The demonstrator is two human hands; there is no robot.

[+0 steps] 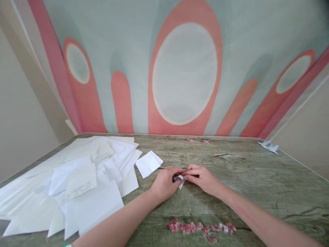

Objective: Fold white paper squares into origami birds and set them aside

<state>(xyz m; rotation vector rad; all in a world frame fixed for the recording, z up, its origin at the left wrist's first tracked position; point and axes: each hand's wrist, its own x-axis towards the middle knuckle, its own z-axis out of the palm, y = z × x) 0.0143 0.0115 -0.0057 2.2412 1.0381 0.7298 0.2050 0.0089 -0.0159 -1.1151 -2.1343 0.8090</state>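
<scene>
My left hand and my right hand meet at the middle of the wooden table. Both are closed in a pinch on a small folded piece of white paper that shows between the fingertips, just above the tabletop. A folded white sheet lies a little to the left of my left hand.
A big loose pile of white sheets and envelopes covers the table's left side. A row of small pink and white bits lies near the front edge. Two pink bits sit at the back edge. A crumpled white scrap lies at the far right corner.
</scene>
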